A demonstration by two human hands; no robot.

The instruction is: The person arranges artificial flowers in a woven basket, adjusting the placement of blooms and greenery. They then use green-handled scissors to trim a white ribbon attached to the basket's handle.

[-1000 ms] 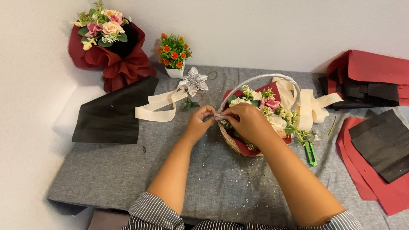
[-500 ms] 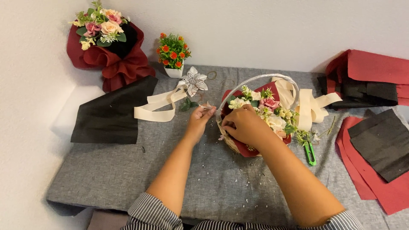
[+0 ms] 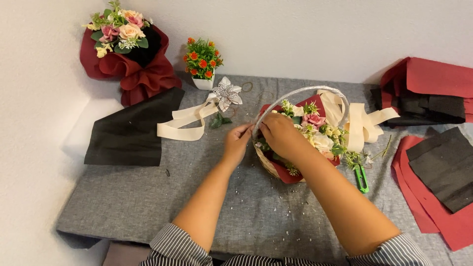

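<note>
We see both hands meeting at the left end of the silver arched handle (image 3: 300,92) of a pale woven basket (image 3: 268,165), which stands on the grey cloth-covered desk (image 3: 148,197), a little right of the middle. The left hand (image 3: 238,143) has its fingers bent and pinched close to the foot of the handle, and the right hand (image 3: 278,135) is curled just beside it, over the rim of the basket; the fingertips of both are narrow and together, but we cannot tell if they hold something small between them or only the handle itself. The basket is lined with dark red paper and filled with pink and cream artificial flowers (image 3: 315,130) with green leaves. Behind it lies a wide cream ribbon bow (image 3: 362,123), and just to the right of the basket is a small green-handled tool (image 3: 362,177). Further left on the desk we find a second cream ribbon with a silver glitter flower (image 3: 225,93), a black sheet of wrapping paper (image 3: 130,130) and — against the wall — a small white pot with orange flowers (image 3: 202,61) and a bouquet wrapped in dark red and black paper (image 3: 130,54). At the right edge there are piles of dark red and black paper sheets (image 3: 433,162).
</note>
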